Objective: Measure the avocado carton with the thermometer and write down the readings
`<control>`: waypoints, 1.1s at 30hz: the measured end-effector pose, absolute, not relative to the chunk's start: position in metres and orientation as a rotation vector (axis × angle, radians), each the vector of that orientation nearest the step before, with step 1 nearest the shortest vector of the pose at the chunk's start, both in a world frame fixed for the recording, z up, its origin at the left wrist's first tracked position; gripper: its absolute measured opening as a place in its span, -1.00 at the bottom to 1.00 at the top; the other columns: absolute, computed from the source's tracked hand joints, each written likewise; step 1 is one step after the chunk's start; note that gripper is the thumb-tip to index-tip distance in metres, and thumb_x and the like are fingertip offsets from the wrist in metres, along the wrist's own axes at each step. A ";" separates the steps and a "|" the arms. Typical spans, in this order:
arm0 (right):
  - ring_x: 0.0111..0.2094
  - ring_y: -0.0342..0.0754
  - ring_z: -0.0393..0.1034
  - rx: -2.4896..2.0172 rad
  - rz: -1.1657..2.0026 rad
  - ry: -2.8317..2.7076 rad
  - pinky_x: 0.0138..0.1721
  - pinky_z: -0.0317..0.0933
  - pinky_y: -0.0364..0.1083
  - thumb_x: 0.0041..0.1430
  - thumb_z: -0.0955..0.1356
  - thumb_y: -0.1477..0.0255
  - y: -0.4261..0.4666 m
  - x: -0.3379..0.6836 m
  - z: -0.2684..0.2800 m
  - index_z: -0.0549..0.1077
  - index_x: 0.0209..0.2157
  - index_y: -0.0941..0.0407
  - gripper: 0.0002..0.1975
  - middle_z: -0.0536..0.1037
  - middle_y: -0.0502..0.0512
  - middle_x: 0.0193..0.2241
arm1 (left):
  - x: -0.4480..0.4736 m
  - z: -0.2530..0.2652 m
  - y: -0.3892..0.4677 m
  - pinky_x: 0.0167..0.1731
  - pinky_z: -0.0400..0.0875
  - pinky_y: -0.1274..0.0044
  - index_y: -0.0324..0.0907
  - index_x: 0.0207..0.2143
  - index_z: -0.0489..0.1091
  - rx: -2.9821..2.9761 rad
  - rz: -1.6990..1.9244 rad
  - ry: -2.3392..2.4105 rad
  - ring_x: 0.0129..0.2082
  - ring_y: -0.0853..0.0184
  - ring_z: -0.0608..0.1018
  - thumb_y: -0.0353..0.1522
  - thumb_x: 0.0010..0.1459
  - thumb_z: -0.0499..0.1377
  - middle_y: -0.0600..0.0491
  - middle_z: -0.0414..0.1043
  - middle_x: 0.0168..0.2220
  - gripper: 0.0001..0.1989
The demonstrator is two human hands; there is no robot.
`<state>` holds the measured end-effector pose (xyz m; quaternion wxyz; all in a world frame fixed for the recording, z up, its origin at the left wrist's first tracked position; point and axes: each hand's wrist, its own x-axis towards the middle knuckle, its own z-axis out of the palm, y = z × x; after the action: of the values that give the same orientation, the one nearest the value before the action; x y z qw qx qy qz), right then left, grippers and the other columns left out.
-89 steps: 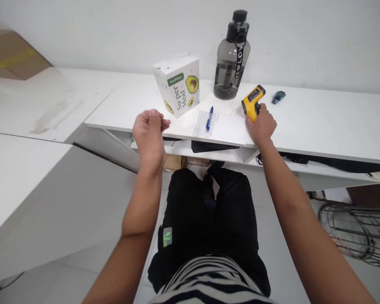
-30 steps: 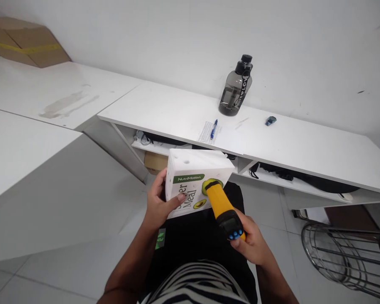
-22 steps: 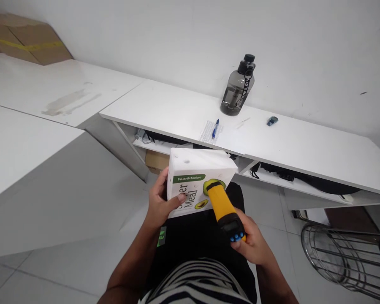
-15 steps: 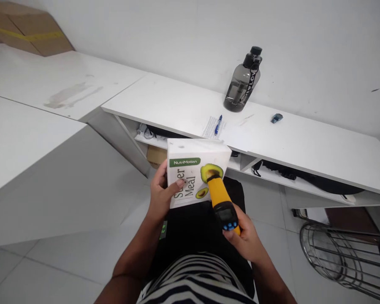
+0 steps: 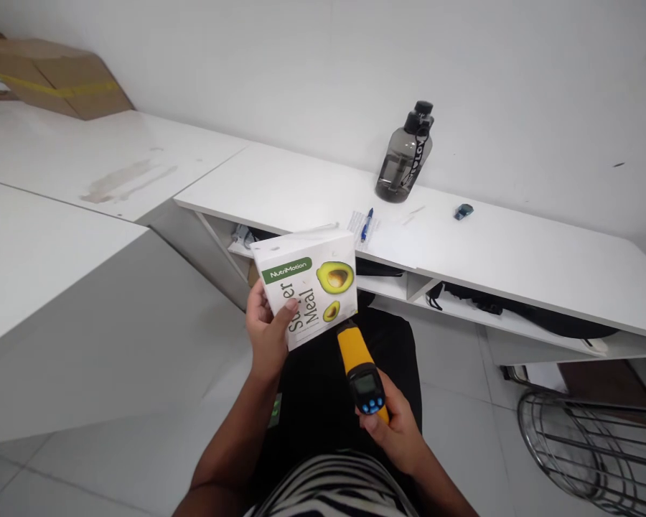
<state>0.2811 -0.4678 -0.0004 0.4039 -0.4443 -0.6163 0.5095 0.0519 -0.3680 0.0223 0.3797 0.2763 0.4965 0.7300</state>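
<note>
My left hand (image 5: 269, 330) is closed on the left side of a white box (image 5: 309, 287) printed "NutriMotion Super Meal" with two avocado halves; the thumb lies across its front. The box is held tilted above my lap, before the desk's edge. Wrapped round the grip of a yellow and black infrared thermometer (image 5: 358, 359) is my right hand (image 5: 395, 427). The thermometer's small grey screen and blue buttons face me. Its nose points up at the box's lower right corner, very near it; whether they touch I cannot tell.
On the white desk (image 5: 301, 187) stand a grey water bottle (image 5: 403, 161), a blue pen (image 5: 367, 225) on a paper slip and a small dark blue object (image 5: 464, 211). A cardboard box (image 5: 69, 79) sits far left. A wire rack (image 5: 576, 445) is at right.
The box has moved left and tilted in my left hand. My right hand has drawn the thermometer down and left, off the box's front, so the larger avocado picture is uncovered.
</note>
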 end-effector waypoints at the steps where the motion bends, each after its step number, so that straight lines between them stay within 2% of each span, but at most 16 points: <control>1: -0.40 -0.02 0.44 -1.166 1.273 -1.515 -0.35 0.41 -0.06 0.22 0.40 -0.07 -0.467 0.281 -0.003 0.42 0.21 0.04 -0.33 0.56 0.07 -0.36 | 0.049 0.023 -0.359 -0.13 0.63 0.35 -0.07 0.13 0.41 0.722 1.896 1.294 -0.04 0.12 0.65 -0.14 -0.09 0.49 -0.06 0.59 0.01 -0.28; 6: -0.32 0.01 0.48 -1.362 1.114 -1.331 -0.31 0.46 -0.05 0.19 0.46 0.03 -0.456 0.289 -0.014 0.41 0.23 0.01 -0.35 0.59 0.10 -0.24 | 0.034 0.037 -0.298 -0.05 0.59 0.35 -0.11 0.10 0.41 0.841 2.106 1.273 -0.03 0.16 0.64 -0.12 -0.14 0.51 -0.04 0.58 -0.04 -0.25; 10: -0.47 -0.07 0.40 -1.333 1.109 -1.272 -0.44 0.41 -0.10 0.26 0.41 0.03 -0.451 0.299 -0.026 0.40 0.21 0.00 -0.42 0.53 0.02 -0.38 | 0.033 0.051 -0.276 -0.10 0.62 0.33 -0.09 0.07 0.42 0.845 2.097 1.156 -0.09 0.15 0.66 -0.09 -0.12 0.50 -0.04 0.60 -0.06 -0.29; 17: -0.48 -0.10 0.40 -1.077 1.007 -1.231 -0.48 0.34 -0.11 0.30 0.36 0.01 -0.458 0.288 -0.012 0.43 -0.11 0.02 -0.62 0.54 0.06 -0.34 | 0.053 0.023 -0.305 -0.18 0.64 0.29 -0.11 -0.02 0.44 0.700 1.793 1.037 -0.17 0.08 0.71 -0.06 -0.03 0.44 -0.07 0.66 -0.13 -0.42; 19: -0.47 -0.12 0.39 -1.098 0.919 -1.159 -0.44 0.34 -0.12 0.30 0.38 0.04 -0.456 0.278 0.003 0.40 -0.05 0.01 -0.63 0.52 0.04 -0.33 | 0.055 0.011 -0.312 -0.16 0.64 0.28 -0.11 -0.04 0.43 0.665 1.812 1.091 -0.18 0.10 0.71 -0.06 -0.04 0.45 -0.06 0.65 -0.14 -0.43; 20: -0.43 -0.12 0.39 -1.148 0.869 -1.111 -0.39 0.36 -0.10 0.28 0.41 0.07 -0.453 0.273 0.010 0.36 0.04 -0.01 -0.57 0.51 0.02 -0.30 | 0.056 0.006 -0.314 -0.16 0.64 0.28 -0.11 -0.06 0.42 0.651 1.824 1.121 -0.19 0.12 0.71 -0.06 -0.05 0.46 -0.05 0.65 -0.14 -0.43; 22: -0.37 -0.10 0.40 -1.215 0.850 -1.038 -0.33 0.38 -0.08 0.23 0.46 0.09 -0.446 0.263 0.024 0.19 0.26 -0.05 -0.33 0.50 0.01 -0.27 | 0.057 0.000 -0.318 -0.15 0.64 0.29 -0.12 -0.08 0.42 0.620 1.833 1.172 -0.20 0.14 0.70 -0.07 -0.06 0.47 -0.04 0.64 -0.15 -0.44; 24: -0.38 -0.11 0.38 -1.194 0.957 -1.001 -0.34 0.37 -0.08 0.24 0.45 0.09 -0.437 0.255 0.035 0.03 0.36 -0.08 -0.19 0.49 -0.02 -0.28 | 0.057 -0.003 -0.322 -0.15 0.64 0.30 -0.12 -0.08 0.42 0.606 1.825 1.197 -0.20 0.16 0.70 -0.07 -0.06 0.47 -0.03 0.64 -0.13 -0.44; 28: -0.49 -0.17 0.29 -1.106 1.162 -0.945 -0.41 0.33 -0.10 0.25 0.44 0.08 -0.429 0.248 0.042 0.06 0.35 -0.05 -0.22 0.46 -0.07 -0.32 | 0.058 -0.002 -0.326 -0.12 0.63 0.31 -0.10 -0.07 0.43 0.665 1.814 1.209 -0.12 0.14 0.69 -0.05 -0.02 0.44 -0.05 0.63 -0.07 -0.46; 33: -0.49 -0.18 0.29 -1.087 1.196 -0.906 -0.42 0.32 -0.11 0.25 0.45 0.11 -0.429 0.250 0.039 0.09 0.35 -0.06 -0.24 0.46 -0.08 -0.33 | 0.059 0.000 -0.324 -0.11 0.63 0.31 -0.13 -0.09 0.42 0.654 1.853 1.217 -0.15 0.16 0.69 -0.05 -0.06 0.46 -0.05 0.63 -0.10 -0.43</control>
<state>0.2502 -0.4288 0.0393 0.6008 -0.4689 -0.3910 0.5160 0.0590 -0.3239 0.0002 0.4035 0.2590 0.4817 0.7336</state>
